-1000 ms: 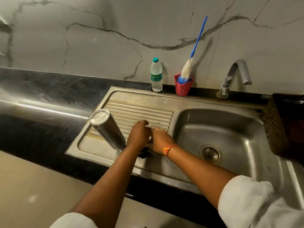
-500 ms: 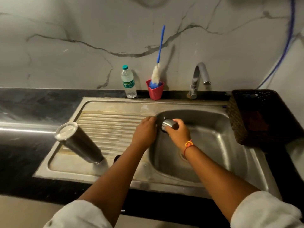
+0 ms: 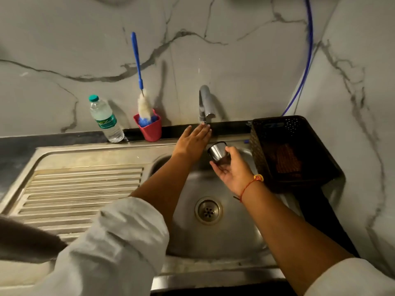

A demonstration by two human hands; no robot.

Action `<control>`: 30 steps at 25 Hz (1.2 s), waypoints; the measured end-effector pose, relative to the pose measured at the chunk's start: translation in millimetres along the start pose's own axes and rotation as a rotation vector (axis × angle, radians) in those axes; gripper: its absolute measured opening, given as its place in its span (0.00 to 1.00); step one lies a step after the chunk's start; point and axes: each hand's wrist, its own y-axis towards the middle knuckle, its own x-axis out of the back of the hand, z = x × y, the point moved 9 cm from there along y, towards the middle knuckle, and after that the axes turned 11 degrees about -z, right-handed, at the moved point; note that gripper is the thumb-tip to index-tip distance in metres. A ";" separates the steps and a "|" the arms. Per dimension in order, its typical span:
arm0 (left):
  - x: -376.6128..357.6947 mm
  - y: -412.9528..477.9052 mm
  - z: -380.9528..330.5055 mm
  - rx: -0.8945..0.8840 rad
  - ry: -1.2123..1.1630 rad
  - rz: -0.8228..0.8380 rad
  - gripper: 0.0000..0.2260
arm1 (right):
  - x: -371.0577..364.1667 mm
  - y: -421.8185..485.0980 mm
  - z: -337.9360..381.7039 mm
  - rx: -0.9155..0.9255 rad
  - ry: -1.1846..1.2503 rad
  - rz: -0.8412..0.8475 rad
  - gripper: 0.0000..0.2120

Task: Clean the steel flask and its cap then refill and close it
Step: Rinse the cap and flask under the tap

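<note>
My right hand holds the small steel flask cap over the sink basin, fingers curled round it, its open side tilted up toward the tap. My left hand reaches out flat with straight fingers, its fingertips at the base of the steel tap. No water runs from the spout. A dark blurred shape at the lower left edge, on the ribbed drainboard, may be the steel flask; I cannot tell for sure.
A plastic water bottle and a red cup with a blue-handled bottle brush stand behind the drainboard. A dark perforated basket sits right of the basin. The drain is open.
Both hands moved right and back from the drainboard to the basin. My right hand now holds the cap up under the tap; my left hand let go and reached the tap.
</note>
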 end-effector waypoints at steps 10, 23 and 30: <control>-9.7 6.6 3.8 -0.014 0.171 -0.099 0.33 | -20.1 25.1 -11.3 -0.114 0.086 0.060 0.21; -8.9 -55.8 -6.2 0.964 -1.617 -0.111 0.11 | -33.8 19.3 -9.3 -0.164 -0.021 0.108 0.18; -1.0 -73.6 -35.3 1.086 -1.994 -0.110 0.21 | -49.5 0.2 -2.7 -0.194 -0.337 0.122 0.26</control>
